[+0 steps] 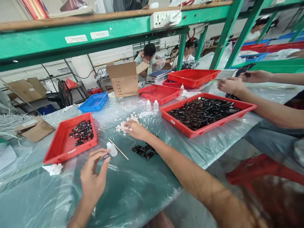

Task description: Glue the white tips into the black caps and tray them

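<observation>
At the pile of white pieces (133, 117), right hand (138, 130) is nearer: fingertips close together, pieces around and beyond them, grip unclear. Left hand (93, 176) pinches small black part (105, 156), long axis roughly crosswise.

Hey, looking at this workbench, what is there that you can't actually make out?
- Head view: whether the right hand grips one of the white pieces; its own fingers hide that.
- Head view: the full shape of the small dark part in the left hand; too small, partly covered by fingers.
- Head view: the cardboard box's contents; its front wall hides them.
- Head view: wording on the beam labels; too small and blurred.
</observation>
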{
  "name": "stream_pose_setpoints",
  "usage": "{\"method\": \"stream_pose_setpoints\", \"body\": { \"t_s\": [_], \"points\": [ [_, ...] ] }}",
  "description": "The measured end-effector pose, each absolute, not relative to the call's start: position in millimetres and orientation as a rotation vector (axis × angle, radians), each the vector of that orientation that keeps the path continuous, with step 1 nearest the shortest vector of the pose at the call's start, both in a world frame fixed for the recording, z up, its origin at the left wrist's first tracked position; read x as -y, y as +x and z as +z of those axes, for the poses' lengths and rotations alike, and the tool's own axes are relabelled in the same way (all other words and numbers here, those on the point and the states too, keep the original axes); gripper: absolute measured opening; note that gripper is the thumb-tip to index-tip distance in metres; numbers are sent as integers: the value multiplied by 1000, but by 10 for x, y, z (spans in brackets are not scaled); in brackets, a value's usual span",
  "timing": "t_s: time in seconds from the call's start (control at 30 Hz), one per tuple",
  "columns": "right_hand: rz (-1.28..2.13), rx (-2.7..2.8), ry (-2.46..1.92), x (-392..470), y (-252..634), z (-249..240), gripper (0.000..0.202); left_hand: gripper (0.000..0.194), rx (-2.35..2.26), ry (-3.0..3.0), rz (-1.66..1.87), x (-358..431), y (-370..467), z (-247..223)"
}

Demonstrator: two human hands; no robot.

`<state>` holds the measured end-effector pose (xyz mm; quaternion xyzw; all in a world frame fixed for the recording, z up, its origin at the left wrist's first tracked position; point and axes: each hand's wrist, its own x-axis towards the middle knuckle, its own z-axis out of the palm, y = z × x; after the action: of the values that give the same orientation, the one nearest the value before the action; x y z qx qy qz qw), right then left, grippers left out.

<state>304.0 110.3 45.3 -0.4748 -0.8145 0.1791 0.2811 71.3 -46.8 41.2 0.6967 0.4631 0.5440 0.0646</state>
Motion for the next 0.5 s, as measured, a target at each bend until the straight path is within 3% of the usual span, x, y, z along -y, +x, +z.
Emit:
{"method": "stream_pose_setpoints", "body": {
  "t_s": [0.23,0.37,0.5],
  "points": [
    [507,2184,-1716,-1376,3360,257,37,12,-1325,1856,1311,394,1024,150],
    [544,2196,-1637,-1313,3336,240,32,14,-1380,1849,1291,373,874,104],
    [521,2181,-1381,-1142,3206,449,12,15,-1407,1840,1316,354,792,189]
  ]
}}
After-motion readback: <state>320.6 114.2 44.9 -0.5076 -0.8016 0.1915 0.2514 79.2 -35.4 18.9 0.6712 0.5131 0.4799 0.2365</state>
